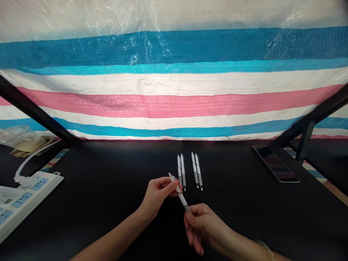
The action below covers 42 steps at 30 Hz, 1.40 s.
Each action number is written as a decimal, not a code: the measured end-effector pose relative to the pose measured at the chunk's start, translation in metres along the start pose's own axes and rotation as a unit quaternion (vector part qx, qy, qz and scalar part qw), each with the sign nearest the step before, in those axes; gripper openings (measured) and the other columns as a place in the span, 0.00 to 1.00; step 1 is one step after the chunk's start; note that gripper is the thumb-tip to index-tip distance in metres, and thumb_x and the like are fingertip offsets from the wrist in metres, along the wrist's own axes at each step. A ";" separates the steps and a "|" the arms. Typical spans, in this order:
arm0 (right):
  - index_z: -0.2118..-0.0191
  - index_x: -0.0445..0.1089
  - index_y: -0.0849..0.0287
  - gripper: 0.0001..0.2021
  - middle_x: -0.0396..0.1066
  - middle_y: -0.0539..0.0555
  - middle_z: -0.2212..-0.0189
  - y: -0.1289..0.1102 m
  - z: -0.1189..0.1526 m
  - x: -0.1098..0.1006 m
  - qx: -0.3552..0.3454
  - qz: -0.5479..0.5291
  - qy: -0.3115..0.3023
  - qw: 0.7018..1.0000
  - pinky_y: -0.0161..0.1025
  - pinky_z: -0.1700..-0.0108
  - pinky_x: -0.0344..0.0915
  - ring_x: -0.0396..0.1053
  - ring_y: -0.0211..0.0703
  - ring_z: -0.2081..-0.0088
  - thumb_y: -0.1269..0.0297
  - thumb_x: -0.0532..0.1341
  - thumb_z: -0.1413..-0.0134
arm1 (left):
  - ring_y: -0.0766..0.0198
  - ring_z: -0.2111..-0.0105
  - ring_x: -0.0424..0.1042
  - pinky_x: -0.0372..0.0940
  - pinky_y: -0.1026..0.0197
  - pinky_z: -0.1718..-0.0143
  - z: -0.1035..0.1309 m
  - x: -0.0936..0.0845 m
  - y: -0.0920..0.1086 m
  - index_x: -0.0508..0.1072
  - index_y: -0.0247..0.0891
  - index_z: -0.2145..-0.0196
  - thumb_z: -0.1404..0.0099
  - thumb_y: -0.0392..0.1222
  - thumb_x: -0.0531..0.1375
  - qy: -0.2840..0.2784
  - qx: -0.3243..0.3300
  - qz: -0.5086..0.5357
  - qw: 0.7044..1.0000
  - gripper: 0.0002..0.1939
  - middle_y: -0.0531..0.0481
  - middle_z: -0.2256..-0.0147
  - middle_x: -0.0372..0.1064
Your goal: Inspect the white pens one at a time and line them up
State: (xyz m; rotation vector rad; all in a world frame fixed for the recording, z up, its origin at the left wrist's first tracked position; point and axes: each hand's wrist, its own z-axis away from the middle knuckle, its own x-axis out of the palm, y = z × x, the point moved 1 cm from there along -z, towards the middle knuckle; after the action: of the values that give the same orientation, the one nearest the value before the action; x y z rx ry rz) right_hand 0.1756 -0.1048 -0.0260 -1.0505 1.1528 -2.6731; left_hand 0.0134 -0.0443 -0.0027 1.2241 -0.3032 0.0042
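Note:
A white pen with a grey grip (182, 199) is held at a slant between both hands above the black table. My left hand (161, 192) pinches its upper part near the push button and clip. Lower down, my right hand (201, 223) has thumb and forefinger closed on the grey grip, hiding the tip. Beyond the hands lie similar white and grey pens in two pairs: a left pair (183, 170), partly covered by my left fingers, and a right pair (197, 170). Their tips point toward me.
On the black table (114, 174), a dark phone (276, 165) lies at the right. A white power strip (29, 197) with a plugged-in cable sits at the left edge. Black frame bars slope at both sides. Behind hangs a striped plastic sheet (168, 105). Plastic bags (24, 139) lie far left.

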 end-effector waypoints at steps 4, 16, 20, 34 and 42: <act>0.65 0.68 0.66 0.20 0.72 0.56 0.76 -0.004 0.003 0.003 -0.025 -0.021 -0.008 0.999 0.30 0.79 0.64 0.71 0.38 0.79 0.51 0.65 0.51 | 0.60 0.70 0.75 0.70 0.61 0.66 -0.002 -0.002 0.000 0.78 0.34 0.67 0.44 0.48 0.67 0.014 0.024 -0.007 1.000 0.13 0.45 0.71 0.77; 0.62 0.67 0.66 0.20 0.72 0.61 0.66 -0.007 0.005 0.000 0.010 -0.057 -0.029 0.998 0.32 0.74 0.66 0.74 0.46 0.67 0.50 0.59 0.45 | 0.66 0.72 0.73 0.67 0.66 0.68 -0.010 -0.005 -0.002 0.77 0.34 0.63 0.42 0.47 0.66 -0.010 0.028 0.037 0.999 0.13 0.48 0.72 0.75; 0.61 0.64 0.64 0.16 0.73 0.59 0.66 -0.010 0.006 0.000 0.005 -0.053 -0.031 0.998 0.32 0.74 0.66 0.75 0.46 0.66 0.55 0.63 0.47 | 0.66 0.72 0.73 0.67 0.66 0.68 -0.010 -0.006 -0.002 0.77 0.34 0.63 0.42 0.46 0.66 -0.009 0.023 0.033 0.999 0.13 0.48 0.72 0.75; 0.62 0.63 0.64 0.15 0.73 0.59 0.66 -0.016 0.005 -0.004 0.021 -0.032 -0.037 0.999 0.34 0.74 0.68 0.75 0.48 0.66 0.61 0.65 0.51 | 0.66 0.71 0.73 0.68 0.67 0.68 -0.009 -0.006 -0.002 0.77 0.34 0.63 0.42 0.47 0.66 -0.004 0.024 0.040 0.999 0.14 0.47 0.71 0.75; 0.63 0.61 0.62 0.17 0.73 0.58 0.67 -0.015 0.005 -0.005 0.017 -0.036 -0.033 0.999 0.34 0.73 0.68 0.76 0.49 0.67 0.58 0.66 0.51 | 0.66 0.71 0.73 0.68 0.67 0.68 -0.009 -0.005 -0.002 0.77 0.34 0.64 0.43 0.47 0.66 0.001 0.023 0.042 0.999 0.14 0.47 0.71 0.75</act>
State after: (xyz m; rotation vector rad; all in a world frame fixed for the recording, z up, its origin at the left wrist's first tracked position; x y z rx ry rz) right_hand 0.1854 -0.0959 -0.0165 -1.1869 1.0745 -2.6784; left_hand 0.0107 -0.0362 -0.0087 1.2555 -0.3536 0.0858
